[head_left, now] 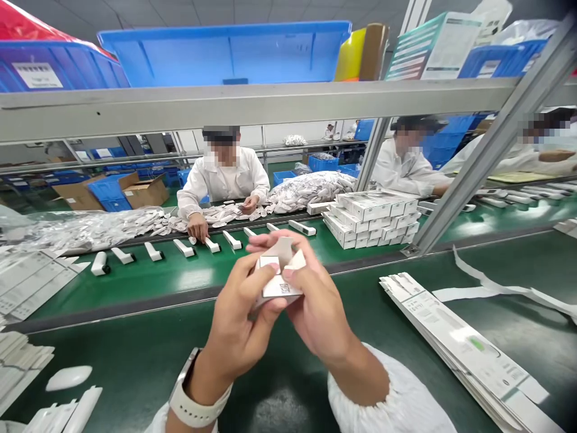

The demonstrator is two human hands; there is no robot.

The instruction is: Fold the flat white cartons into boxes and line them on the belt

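Note:
Between both my hands is a small white cardboard box (pixel 280 287), one end facing me with its flaps standing up. A printed square code shows on that end. My left hand (pixel 246 313) grips the box from the left, its thumb pressed on a flap. From the right, my right hand (pixel 318 300) wraps round the box, with the thumb at the other flap. The rest of the box is hidden behind my fingers. To the right lies a stack of flat, unfolded printed cartons (pixel 469 349) on the green bench.
A conveyor (pixel 171 282) beyond the bench carries a row of white devices (pixel 183 248). Stacked white boxes (pixel 372 216) stand by a slanted metal post (pixel 473 150). A co-worker (pixel 223 174) reaches onto the line. Paper strips (pixel 496 291) lie right; white plastic parts (pixel 68 377) lie left.

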